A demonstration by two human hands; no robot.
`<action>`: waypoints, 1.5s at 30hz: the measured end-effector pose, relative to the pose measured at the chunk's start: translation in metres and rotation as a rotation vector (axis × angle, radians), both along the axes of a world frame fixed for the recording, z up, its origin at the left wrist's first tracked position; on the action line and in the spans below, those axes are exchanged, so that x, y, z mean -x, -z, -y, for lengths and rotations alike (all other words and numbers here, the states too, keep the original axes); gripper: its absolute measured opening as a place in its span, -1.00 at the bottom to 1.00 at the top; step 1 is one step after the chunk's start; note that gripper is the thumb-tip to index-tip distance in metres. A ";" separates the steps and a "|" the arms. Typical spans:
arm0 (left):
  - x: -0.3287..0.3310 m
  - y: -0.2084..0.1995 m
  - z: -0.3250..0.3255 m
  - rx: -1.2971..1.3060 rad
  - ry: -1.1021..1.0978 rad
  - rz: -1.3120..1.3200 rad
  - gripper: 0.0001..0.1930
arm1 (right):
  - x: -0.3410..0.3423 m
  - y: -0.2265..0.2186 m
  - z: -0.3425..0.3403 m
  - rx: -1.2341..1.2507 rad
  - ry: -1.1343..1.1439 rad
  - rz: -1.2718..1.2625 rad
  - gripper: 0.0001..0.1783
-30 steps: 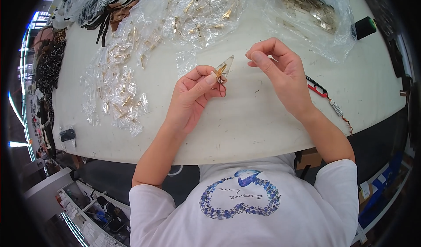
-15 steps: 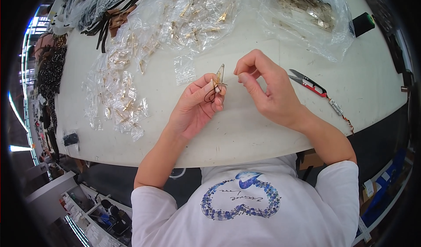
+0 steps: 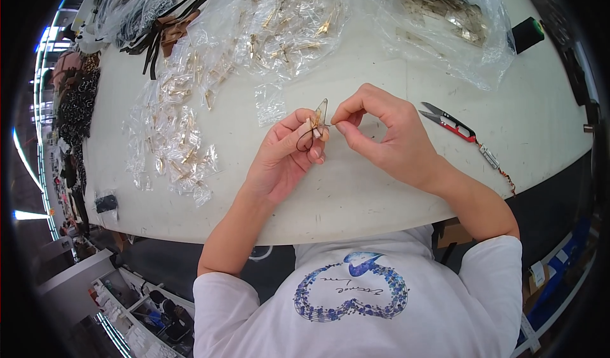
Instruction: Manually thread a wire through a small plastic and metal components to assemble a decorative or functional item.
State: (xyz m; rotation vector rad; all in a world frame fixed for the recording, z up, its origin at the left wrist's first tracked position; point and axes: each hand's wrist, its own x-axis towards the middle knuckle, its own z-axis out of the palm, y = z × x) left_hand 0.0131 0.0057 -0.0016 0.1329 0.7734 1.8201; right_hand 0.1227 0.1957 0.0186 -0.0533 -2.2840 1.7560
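Between the thumb and fingers of my left hand (image 3: 274, 161) is a small clear triangular piece (image 3: 322, 110) with a gold-coloured part inside, its tip pointing up. A thin dark cord (image 3: 298, 143) forms a loop beside my left thumb. My right hand (image 3: 397, 135) is closed in a pinch just right of the piece, at the short end of the cord. The fingertips hide exactly how much of the cord they grip. Both hands are raised over the pale table (image 3: 356, 212).
Several small clear bags with gold-coloured parts (image 3: 181, 135) cover the left and far middle. A large plastic bag (image 3: 438, 47) of flat pieces lies far right, beside a dark thread spool (image 3: 527, 35). Red-and-black thread snips (image 3: 450, 123) rest right of my right hand. Black straps (image 3: 152, 43) lie far left.
My right hand has moved left and slightly nearer me, from apart to the cord's end beside the clear piece. My left hand keeps its hold almost in place.
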 end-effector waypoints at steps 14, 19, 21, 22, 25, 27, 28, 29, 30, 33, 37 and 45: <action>0.001 0.000 0.001 0.001 0.020 0.008 -0.82 | 0.004 0.000 -0.026 0.493 0.045 0.069 -0.94; 0.001 -0.001 0.001 0.003 0.020 -0.004 -0.81 | 0.003 -0.011 -0.029 0.475 0.054 -0.041 -0.94; 0.000 -0.001 0.001 0.004 0.019 -0.005 -0.82 | 0.003 -0.020 -0.028 0.500 0.055 -0.110 -0.95; 0.001 0.000 0.001 0.010 0.029 -0.015 -0.81 | 0.002 -0.022 -0.028 0.500 0.053 -0.110 -0.95; -0.001 0.001 -0.001 0.016 0.044 -0.027 -0.81 | -0.002 -0.029 -0.031 0.607 0.017 -0.148 -0.94; -0.001 0.002 -0.001 0.019 0.042 -0.030 -0.81 | -0.004 -0.031 -0.035 0.738 -0.128 -0.068 -0.92; -0.001 0.004 0.000 0.018 0.042 -0.029 -0.81 | -0.005 -0.031 -0.035 0.739 -0.127 -0.068 -0.92; -0.001 0.003 -0.001 0.020 0.043 -0.032 -0.81 | -0.006 -0.031 -0.036 0.792 -0.158 -0.028 -0.92; -0.001 0.003 -0.001 0.022 0.044 -0.034 -0.81 | -0.007 -0.031 -0.036 0.845 -0.190 0.013 -0.92; 0.000 0.003 -0.002 0.006 0.043 -0.042 -0.78 | -0.006 -0.030 -0.034 0.944 -0.289 0.109 -0.92; 0.003 0.005 -0.001 -0.064 0.081 -0.036 -0.79 | -0.008 -0.027 -0.015 0.775 -0.237 0.245 -0.87; 0.005 0.006 0.002 -0.157 0.134 -0.049 -0.82 | -0.011 -0.029 -0.001 0.660 -0.181 0.283 -0.85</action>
